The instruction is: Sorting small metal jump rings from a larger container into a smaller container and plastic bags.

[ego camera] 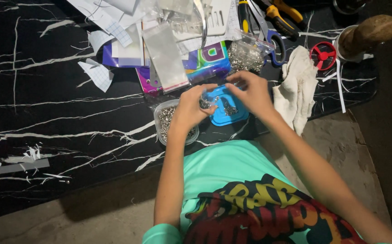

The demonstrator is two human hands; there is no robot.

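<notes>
A small clear bag (206,100) holding bits of metal sits pinched between both hands, held just above a blue lid (226,113) that carries a few more silver pieces. Left hand (191,108): fingers curled closed on the bag's lower edge, wrist bent inward, forearm rising from the lap. Right hand (250,90): fingertips drawn together at the bag's top edge, palm down, forearm angled in from the right. Beside the left wrist, a clear tub (171,124) of small silver parts. All on a black, white-veined counter (60,104). Cream cloth (295,90) right of the lid; empty clear sleeve (165,56) and paper scraps behind.
</notes>
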